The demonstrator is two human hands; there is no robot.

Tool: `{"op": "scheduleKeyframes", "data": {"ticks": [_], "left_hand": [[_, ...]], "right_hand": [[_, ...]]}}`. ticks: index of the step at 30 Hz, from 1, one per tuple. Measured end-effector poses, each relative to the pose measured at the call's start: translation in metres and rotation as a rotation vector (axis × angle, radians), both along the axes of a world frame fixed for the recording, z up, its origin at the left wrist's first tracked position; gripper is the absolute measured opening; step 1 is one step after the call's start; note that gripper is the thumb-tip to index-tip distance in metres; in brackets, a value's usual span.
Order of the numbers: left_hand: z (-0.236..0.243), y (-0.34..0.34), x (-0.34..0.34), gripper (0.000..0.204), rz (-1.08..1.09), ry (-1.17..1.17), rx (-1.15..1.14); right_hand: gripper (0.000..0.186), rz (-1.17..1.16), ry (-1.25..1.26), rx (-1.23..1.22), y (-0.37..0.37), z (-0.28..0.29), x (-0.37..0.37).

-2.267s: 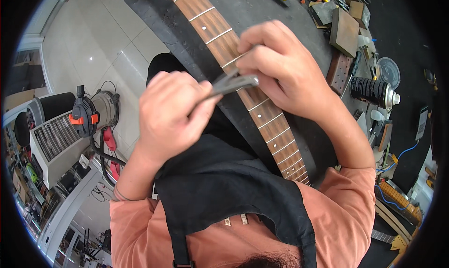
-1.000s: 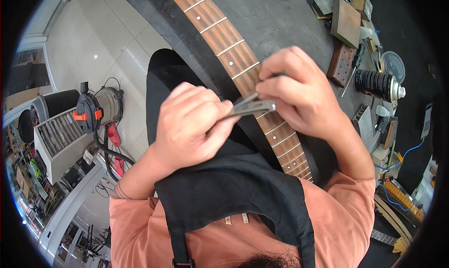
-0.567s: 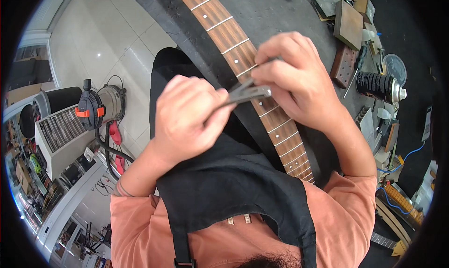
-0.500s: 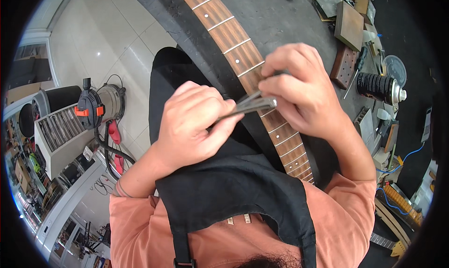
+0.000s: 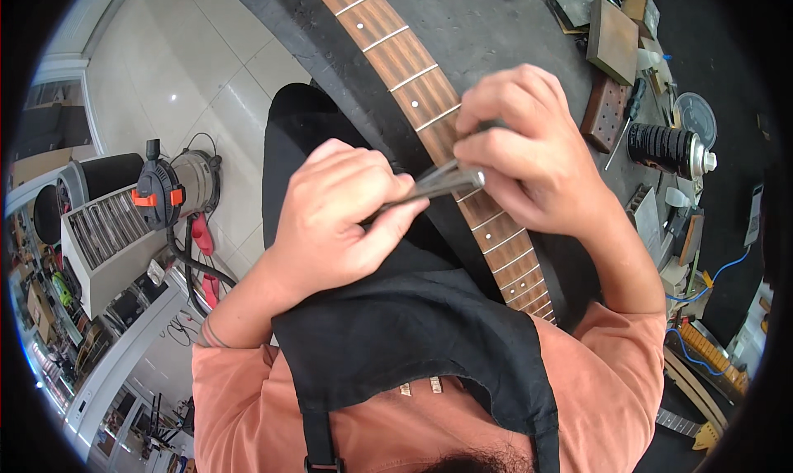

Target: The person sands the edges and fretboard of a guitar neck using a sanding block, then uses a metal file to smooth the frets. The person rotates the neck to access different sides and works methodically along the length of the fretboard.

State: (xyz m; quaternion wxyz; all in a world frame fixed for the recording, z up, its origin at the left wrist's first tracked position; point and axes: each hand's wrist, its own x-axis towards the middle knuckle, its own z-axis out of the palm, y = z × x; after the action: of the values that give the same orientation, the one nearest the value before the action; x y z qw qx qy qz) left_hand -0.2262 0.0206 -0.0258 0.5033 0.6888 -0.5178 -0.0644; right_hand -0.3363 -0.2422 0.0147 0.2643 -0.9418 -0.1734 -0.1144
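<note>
A guitar neck [image 5: 424, 105], brown with silver frets and white dot markers, runs diagonally beneath my hands. My left hand [image 5: 334, 217] is closed around a slim, shiny metal tool [image 5: 442, 184] with two arms and a rounded end; motion blur and my fingers hide its exact kind. That rounded end is over the fretboard, close to my right thumb. Above the neck, my right hand [image 5: 529, 155] is curled with its fingers pinched. A bit of something dark shows between them, but what it is cannot be made out.
The dark workbench [image 5: 504, 39] carries a spray can [image 5: 671, 152], a screwdriver [image 5: 634, 101], a brown block with holes [image 5: 604, 114] and a wooden block [image 5: 613, 43] on the right. A vacuum cleaner [image 5: 178, 184] stands on the tiled floor at left. Another neck [image 5: 681, 423] lies lower right.
The metal tool's two arms look closer together and more blurred. Both hands stay in nearly the same place, while the neck sits very slightly further left in view.
</note>
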Motion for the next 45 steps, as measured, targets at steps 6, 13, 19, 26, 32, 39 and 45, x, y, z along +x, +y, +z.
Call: {"op": "scheduleKeyframes", "data": {"ticks": [6,13,19,26,32,39,45], "left_hand": [[0.002,-0.006,0.012,0.019,0.152,0.027,0.074],[0.008,-0.005,0.001,0.022,-0.037,0.040,0.084],[0.003,-0.016,0.007,0.015,0.198,0.080,0.049],[0.003,-0.014,-0.002,0.023,0.010,0.023,0.020],[0.006,-0.020,0.009,0.017,0.167,-0.058,0.059],[0.003,-0.020,-0.002,0.020,-0.007,0.027,0.022],[0.006,-0.030,0.006,0.016,0.207,0.005,0.039]], "right_hand": [[0.021,-0.004,-0.117,-0.022,-0.005,-0.007,0.026],[0.027,0.007,-0.047,-0.008,-0.010,-0.003,0.002],[0.021,-0.036,-0.097,-0.024,-0.014,-0.009,0.021],[0.021,-0.001,-0.052,0.023,-0.014,-0.005,-0.003],[0.019,-0.026,-0.111,-0.007,-0.017,-0.009,0.018],[0.027,0.017,-0.056,0.009,-0.021,-0.006,-0.006],[0.014,-0.053,-0.128,0.010,-0.022,-0.012,0.017]]}}
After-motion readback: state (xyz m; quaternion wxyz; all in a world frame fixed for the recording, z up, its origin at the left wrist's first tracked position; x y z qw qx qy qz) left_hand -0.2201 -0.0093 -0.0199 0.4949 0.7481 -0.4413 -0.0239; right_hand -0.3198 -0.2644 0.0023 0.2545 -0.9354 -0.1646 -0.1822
